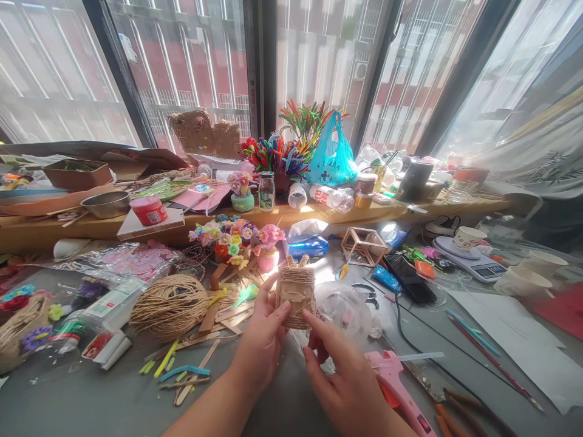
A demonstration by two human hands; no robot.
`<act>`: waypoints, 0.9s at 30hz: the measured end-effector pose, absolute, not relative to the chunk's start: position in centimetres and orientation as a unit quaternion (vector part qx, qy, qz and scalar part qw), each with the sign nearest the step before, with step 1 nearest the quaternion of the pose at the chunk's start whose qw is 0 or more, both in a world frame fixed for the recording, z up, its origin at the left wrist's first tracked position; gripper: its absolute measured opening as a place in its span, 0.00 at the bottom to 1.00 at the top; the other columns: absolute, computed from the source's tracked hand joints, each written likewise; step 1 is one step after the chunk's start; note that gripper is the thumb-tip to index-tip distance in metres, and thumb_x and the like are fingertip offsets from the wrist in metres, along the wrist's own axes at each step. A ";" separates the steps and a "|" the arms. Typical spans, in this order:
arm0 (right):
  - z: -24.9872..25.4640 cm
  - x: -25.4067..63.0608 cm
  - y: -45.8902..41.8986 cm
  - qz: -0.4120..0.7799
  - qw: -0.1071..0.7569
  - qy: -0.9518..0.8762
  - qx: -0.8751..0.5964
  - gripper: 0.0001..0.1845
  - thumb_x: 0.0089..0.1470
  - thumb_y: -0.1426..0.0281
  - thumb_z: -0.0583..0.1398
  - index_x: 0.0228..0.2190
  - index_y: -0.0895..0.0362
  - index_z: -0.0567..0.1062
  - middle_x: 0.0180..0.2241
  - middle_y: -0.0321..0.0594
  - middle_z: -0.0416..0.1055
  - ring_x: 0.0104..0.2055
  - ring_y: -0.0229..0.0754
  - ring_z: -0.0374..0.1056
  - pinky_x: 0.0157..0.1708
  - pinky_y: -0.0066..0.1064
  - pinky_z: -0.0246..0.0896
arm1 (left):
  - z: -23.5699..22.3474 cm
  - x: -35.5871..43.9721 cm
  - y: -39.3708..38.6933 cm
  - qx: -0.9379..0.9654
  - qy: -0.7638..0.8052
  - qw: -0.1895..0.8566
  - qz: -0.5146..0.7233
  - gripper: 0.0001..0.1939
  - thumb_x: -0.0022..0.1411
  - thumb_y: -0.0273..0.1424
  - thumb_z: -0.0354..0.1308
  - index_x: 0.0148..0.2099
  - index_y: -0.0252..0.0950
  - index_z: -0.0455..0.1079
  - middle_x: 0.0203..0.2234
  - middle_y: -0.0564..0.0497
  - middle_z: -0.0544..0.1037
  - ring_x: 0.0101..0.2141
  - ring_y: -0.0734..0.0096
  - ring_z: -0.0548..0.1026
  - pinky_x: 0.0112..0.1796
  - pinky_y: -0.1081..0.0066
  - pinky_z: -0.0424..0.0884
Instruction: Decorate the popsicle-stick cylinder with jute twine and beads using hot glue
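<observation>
Between a tan twine ball [168,306] at nine o'clock and pink glue gun [397,383] at four, the left hand [260,340] clamps a brown twine-wrapped box [296,284], prongs and long axis toward twelve, right hand [340,364] at five, grip parted.

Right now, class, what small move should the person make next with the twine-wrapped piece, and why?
I'd suggest pressing the lower right edge of the twine-wrapped piece with the right hand: its index fingertip appears to be at that edge, while the left hand holds the piece from the other side.
</observation>
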State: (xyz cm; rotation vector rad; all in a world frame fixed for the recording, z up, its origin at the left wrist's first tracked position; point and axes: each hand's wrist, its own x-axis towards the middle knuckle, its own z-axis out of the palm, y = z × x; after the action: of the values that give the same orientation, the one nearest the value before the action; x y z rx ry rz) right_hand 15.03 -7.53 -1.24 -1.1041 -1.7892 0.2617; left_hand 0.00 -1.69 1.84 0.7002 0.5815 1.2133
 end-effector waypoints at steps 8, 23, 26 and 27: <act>-0.9 15.2 -7.5 0.112 0.497 -0.736 -0.446 0.36 0.64 0.79 0.57 0.70 0.46 0.63 0.38 0.38 0.79 0.35 0.43 0.77 0.36 0.34 0.77 | 1.8 0.0 -1.6 0.309 0.251 0.737 0.546 0.40 0.66 0.33 0.68 0.75 0.51 0.55 0.54 0.47 0.83 0.47 0.60 0.83 0.53 0.60 0.73; -2.1 15.4 -8.1 0.182 0.622 -0.609 -0.457 0.25 0.75 0.70 0.52 0.68 0.44 0.66 0.51 0.44 0.81 0.41 0.42 0.80 0.41 0.35 0.80 | 2.4 -0.5 -1.0 0.259 0.276 0.735 0.562 0.31 0.69 0.32 0.63 0.70 0.49 0.62 0.52 0.49 0.84 0.51 0.63 0.81 0.50 0.63 0.74; -2.5 15.4 -7.9 0.177 0.611 -0.619 -0.461 0.24 0.74 0.71 0.53 0.67 0.44 0.69 0.59 0.46 0.76 0.55 0.49 0.78 0.55 0.46 0.78 | 2.5 -0.5 -1.1 0.261 0.281 0.733 0.562 0.30 0.69 0.32 0.64 0.70 0.48 0.63 0.52 0.49 0.84 0.51 0.63 0.81 0.49 0.63 0.75; -2.6 15.4 -7.8 0.185 0.603 -0.620 -0.466 0.26 0.73 0.71 0.53 0.68 0.44 0.67 0.60 0.46 0.76 0.57 0.49 0.77 0.57 0.48 0.77 | 2.5 -0.5 -1.1 0.260 0.282 0.733 0.561 0.30 0.69 0.33 0.64 0.70 0.48 0.64 0.52 0.49 0.85 0.51 0.63 0.81 0.49 0.63 0.75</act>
State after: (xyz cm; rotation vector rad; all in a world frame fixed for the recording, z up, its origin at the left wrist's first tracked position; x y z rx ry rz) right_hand 15.42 -7.81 -2.57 -1.0789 -1.4362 0.4285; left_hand -0.55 -1.08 2.49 0.5729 0.6213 1.2349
